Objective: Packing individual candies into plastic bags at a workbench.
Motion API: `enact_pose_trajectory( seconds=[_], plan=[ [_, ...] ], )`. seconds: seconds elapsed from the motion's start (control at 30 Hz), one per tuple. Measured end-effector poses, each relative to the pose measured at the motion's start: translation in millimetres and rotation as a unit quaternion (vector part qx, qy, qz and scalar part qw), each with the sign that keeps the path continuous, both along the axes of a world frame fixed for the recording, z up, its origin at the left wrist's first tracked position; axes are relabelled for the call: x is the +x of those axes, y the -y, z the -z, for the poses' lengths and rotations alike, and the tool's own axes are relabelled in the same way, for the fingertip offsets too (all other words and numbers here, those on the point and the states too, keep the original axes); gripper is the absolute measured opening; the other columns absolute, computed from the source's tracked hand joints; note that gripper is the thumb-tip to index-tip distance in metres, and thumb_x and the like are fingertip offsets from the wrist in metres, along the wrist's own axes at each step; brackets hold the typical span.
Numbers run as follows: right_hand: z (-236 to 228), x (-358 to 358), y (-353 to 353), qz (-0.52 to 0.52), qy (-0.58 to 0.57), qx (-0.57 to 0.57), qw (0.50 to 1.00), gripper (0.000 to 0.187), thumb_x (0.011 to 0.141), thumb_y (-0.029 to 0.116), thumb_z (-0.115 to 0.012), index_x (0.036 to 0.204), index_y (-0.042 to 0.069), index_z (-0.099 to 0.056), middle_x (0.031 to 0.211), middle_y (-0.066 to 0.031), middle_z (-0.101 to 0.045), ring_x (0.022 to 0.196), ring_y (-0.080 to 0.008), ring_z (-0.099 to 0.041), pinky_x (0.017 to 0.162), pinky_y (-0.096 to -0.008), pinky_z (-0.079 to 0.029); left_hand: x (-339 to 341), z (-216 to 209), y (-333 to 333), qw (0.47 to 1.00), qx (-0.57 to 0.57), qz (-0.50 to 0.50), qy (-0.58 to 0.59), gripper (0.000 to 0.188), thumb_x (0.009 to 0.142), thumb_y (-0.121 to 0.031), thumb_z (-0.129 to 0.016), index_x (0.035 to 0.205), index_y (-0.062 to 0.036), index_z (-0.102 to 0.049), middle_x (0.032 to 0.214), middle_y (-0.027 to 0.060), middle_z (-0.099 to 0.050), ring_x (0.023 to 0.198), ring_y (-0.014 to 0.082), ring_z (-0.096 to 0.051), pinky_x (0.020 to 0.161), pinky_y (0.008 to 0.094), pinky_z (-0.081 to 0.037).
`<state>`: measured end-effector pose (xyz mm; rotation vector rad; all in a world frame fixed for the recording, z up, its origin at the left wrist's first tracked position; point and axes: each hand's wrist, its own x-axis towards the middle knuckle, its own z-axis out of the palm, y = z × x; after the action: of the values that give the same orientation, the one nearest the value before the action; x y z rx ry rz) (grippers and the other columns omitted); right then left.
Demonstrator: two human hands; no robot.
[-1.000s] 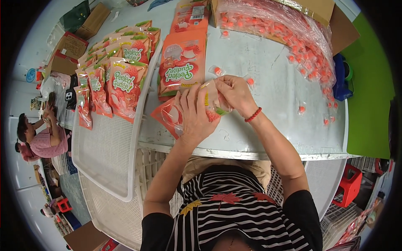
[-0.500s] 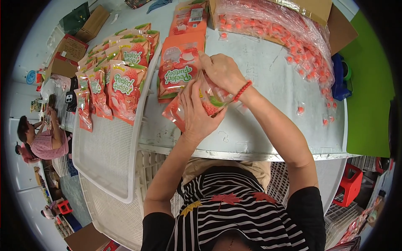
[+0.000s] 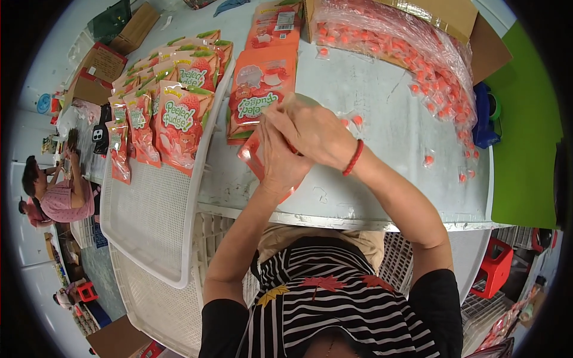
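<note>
Your right hand [image 3: 313, 131] has come down across your left hand [image 3: 282, 160], whose fingers grasp the pouch [image 3: 251, 156] near the front edge of the worktop [image 3: 382, 188]; whether your right fingers grip it can't be told.

The held pouch [image 3: 252, 156] is showing coral red. The tray pouches [image 3: 179, 128] are mixing coral, green and white. The bracelet [image 3: 353, 159] is glowing red, the worktop [image 3: 388, 179] is looking pale blue-grey, the top [image 3: 352, 307] is bearing black-and-white stripes with yellow and red leaves [image 3: 323, 283].
</note>
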<state>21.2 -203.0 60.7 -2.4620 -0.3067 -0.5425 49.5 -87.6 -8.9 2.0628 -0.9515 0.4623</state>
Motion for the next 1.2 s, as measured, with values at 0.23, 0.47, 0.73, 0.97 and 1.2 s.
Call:
enact_pose_trajectory(
  seconds=[0.23,0.47,0.73,0.97,1.2],
  plan=[
    [-6,-18,38,0.115,0.071,0.192,0.972,0.036,0.092,0.031,-0.055,0.116,0.005,-0.057,0.110,-0.0180,-0.061,0.101,-0.0342,-0.059,0.084,-0.0388,-0.048,1,-38,-20,0.961,-0.199,0.008,-0.192,0.102,0.062,-0.007,-0.083,0.140,-0.0003,-0.018,0.131,0.0179,-0.037,0.119,0.0264,-0.043,0.099,0.0410,-0.038],
    [135,-37,61,0.188,-0.021,-0.108,0.976,0.081,0.071,0.058,-0.070,0.134,0.014,-0.047,0.142,-0.0215,-0.033,0.128,-0.0495,-0.030,0.101,-0.0604,-0.028,-3,-48,-68,0.958,-0.236,-0.036,-0.159,0.105,0.065,-0.002,-0.081,0.143,-0.0016,-0.011,0.135,0.0195,-0.034,0.125,0.0275,-0.039,0.105,0.0406,-0.034],
    [122,15,32,0.145,-0.057,-0.163,0.974,0.053,0.083,0.043,-0.062,0.127,0.015,-0.052,0.138,-0.0133,-0.040,0.126,-0.0431,-0.035,0.098,-0.0589,-0.032,-4,-38,-78,0.964,-0.204,-0.037,-0.164,0.110,0.062,-0.002,-0.083,0.144,-0.0019,-0.009,0.134,0.0202,-0.034,0.125,0.0290,-0.038,0.105,0.0412,-0.034],
    [139,12,29,0.153,0.025,-0.133,0.979,0.023,0.079,0.027,-0.064,0.096,0.013,-0.062,0.111,-0.0093,-0.057,0.099,-0.0304,-0.054,0.079,-0.0468,-0.046,-20,-36,-54,0.952,-0.244,-0.015,-0.182,0.114,0.060,-0.007,-0.087,0.143,0.0008,-0.009,0.130,0.0185,-0.036,0.119,0.0280,-0.041,0.099,0.0381,-0.037],
    [124,10,61,0.261,0.059,0.093,0.959,0.013,0.079,0.017,-0.063,0.076,0.004,-0.059,0.069,-0.0089,-0.060,0.056,-0.0287,-0.058,0.053,-0.0353,-0.049,-16,-29,-28,0.988,-0.116,0.025,-0.096,0.121,0.054,-0.016,-0.090,0.141,0.0027,-0.007,0.129,0.0197,-0.034,0.116,0.0301,-0.041,0.097,0.0410,-0.039]
  ],
)
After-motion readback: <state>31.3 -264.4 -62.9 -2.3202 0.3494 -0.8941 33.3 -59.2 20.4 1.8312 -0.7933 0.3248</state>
